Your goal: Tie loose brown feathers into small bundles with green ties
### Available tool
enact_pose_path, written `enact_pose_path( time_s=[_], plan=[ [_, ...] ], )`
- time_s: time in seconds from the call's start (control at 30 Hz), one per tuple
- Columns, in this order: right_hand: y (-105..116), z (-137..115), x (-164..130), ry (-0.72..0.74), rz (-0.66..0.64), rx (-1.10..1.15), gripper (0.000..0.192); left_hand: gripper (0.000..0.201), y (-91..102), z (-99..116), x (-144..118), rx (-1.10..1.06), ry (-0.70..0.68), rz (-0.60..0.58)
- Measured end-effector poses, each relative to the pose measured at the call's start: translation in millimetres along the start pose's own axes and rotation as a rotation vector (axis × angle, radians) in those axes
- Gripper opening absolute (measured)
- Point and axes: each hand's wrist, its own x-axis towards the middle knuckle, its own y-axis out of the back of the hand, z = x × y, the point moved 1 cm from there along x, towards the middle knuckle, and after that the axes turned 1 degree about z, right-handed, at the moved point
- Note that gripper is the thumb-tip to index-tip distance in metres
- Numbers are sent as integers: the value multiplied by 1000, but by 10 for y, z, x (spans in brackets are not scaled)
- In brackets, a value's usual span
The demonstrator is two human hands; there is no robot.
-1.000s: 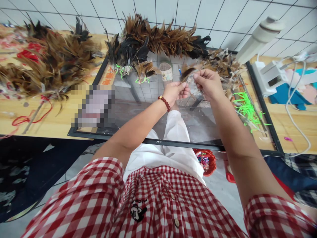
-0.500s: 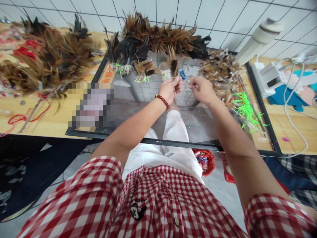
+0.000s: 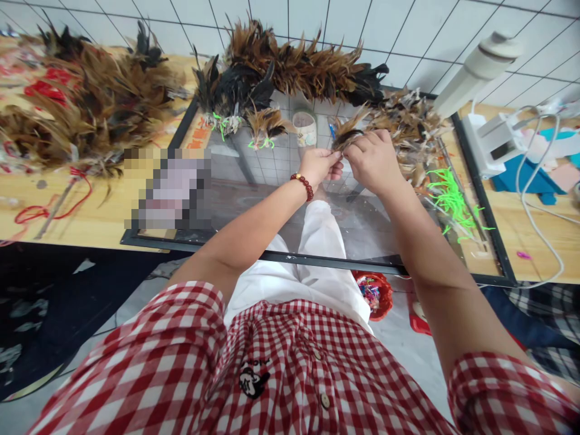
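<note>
Over the glass table top [image 3: 281, 205], my left hand [image 3: 319, 166] and my right hand [image 3: 372, 162] meet, fingers pinched together on the stems of a small bunch of brown and black feathers [image 3: 347, 132]. The bunch fans out up and to the left from my right thumb. A red bead bracelet [image 3: 302, 186] circles my left wrist. Just beyond the hands stands a small white cup [image 3: 306, 128]. A loose heap of brown feathers [image 3: 408, 124] lies right behind my right hand.
Tied feather bunches with green bands [image 3: 260, 127] lie at the back of the glass. A long feather duster [image 3: 308, 69] lies along the wall. More feathers [image 3: 86, 109] pile on the wooden bench at left. Green ties [image 3: 451, 196], a white lamp [image 3: 475, 66] and cables sit to the right.
Half a second ago my hands were apart, the left holding the bunch upright near a blue clip. Now they have come together again on the bunch, which points toward the heap.
</note>
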Motion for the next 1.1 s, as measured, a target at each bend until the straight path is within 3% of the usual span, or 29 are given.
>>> enact_pose_path(
  time_s=[0.2, 0.33, 0.4, 0.57, 0.67, 0.93, 1.1],
  plan=[
    [-2, 42, 3, -23, 20, 145, 43, 32, 22, 18, 10, 53, 29, -66],
    [-63, 239, 53, -274, 89, 275, 33, 31, 41, 61, 11, -31, 31, 27],
    [-141, 313, 98, -328, 72, 274, 32, 29, 60, 87, 18, -136, 27, 69],
    [-437, 339, 212, -145, 46, 315, 35, 25, 121, 133, 53, -317, 57, 112],
    [-511, 337, 201, -169, 50, 318, 30, 26, 144, 143, 68, -351, 83, 101],
    [-172, 153, -8, -197, 87, 433, 33, 24, 129, 109, 65, -272, 93, 48],
    [-104, 59, -15, -169, 109, 421, 31, 22, 108, 125, 12, -161, 93, 35]
  ],
)
